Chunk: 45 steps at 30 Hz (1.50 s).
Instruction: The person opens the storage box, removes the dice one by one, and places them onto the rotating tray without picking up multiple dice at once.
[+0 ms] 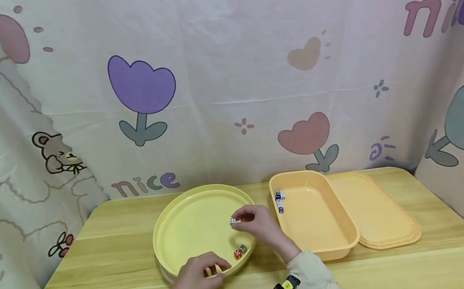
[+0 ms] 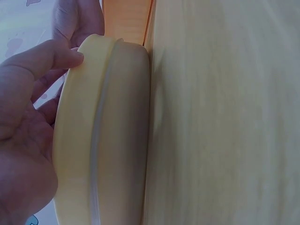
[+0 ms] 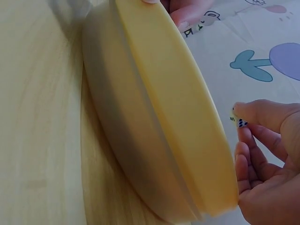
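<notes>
My right hand (image 1: 260, 222) is above the right side of a round yellow tray (image 1: 189, 218), pinching a white die (image 1: 232, 221) with dark spots between thumb and fingertips. In the right wrist view that die (image 3: 240, 119) shows blue spots on one face. At the tray's front right edge, my left hand (image 1: 199, 278) grips the rim, thumb (image 2: 70, 57) against the outer wall and fingers over the inside. Beside its fingertips, a red die (image 1: 237, 254) and a grey die (image 1: 243, 248) lie inside the tray.
Right of the tray is an orange rectangular box (image 1: 318, 217) with several blue and white dice (image 1: 279, 203) along its left wall. A flat orange lid (image 1: 376, 207) lies partly behind its right side. A patterned curtain (image 1: 220, 75) hangs behind the wooden table (image 1: 98, 279).
</notes>
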Each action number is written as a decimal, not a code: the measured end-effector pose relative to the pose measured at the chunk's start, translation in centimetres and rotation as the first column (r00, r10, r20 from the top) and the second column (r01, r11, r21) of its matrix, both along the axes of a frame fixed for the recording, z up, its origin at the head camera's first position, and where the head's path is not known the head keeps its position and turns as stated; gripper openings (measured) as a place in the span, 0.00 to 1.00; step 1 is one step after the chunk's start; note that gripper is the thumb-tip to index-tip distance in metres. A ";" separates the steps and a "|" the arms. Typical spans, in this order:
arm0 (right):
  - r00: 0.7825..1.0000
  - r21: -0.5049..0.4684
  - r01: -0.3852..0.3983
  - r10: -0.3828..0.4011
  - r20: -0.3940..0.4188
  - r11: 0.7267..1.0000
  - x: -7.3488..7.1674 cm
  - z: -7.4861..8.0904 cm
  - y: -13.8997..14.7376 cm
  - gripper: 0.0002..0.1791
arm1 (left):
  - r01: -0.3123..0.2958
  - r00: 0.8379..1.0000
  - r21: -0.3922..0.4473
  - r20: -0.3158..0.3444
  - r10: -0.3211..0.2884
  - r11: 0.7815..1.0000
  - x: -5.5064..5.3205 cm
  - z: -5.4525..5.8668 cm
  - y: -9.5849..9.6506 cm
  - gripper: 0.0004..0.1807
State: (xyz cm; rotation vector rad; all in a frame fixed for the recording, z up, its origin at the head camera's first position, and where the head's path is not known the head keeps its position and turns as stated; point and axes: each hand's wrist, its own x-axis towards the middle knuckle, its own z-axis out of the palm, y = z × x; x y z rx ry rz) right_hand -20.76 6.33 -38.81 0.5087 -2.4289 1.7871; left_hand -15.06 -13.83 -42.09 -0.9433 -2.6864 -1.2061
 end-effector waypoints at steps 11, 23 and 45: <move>1.000 -0.026 0.003 -0.003 -0.022 1.000 0.6 0.9 -0.2 0.13 | 0.001 1.000 0.008 -0.006 -0.001 1.000 0.0 -0.1 -0.1 0.10; 1.000 -0.022 0.003 -0.004 -0.023 1.000 0.9 1.3 -0.4 0.11 | -0.001 1.000 0.011 -0.001 0.001 1.000 0.0 0.0 -0.1 0.11; 0.992 0.100 -0.123 0.126 -0.023 0.987 0.3 3.1 0.9 0.14 | 0.009 1.000 0.012 0.004 -0.009 1.000 0.0 -0.1 0.0 0.10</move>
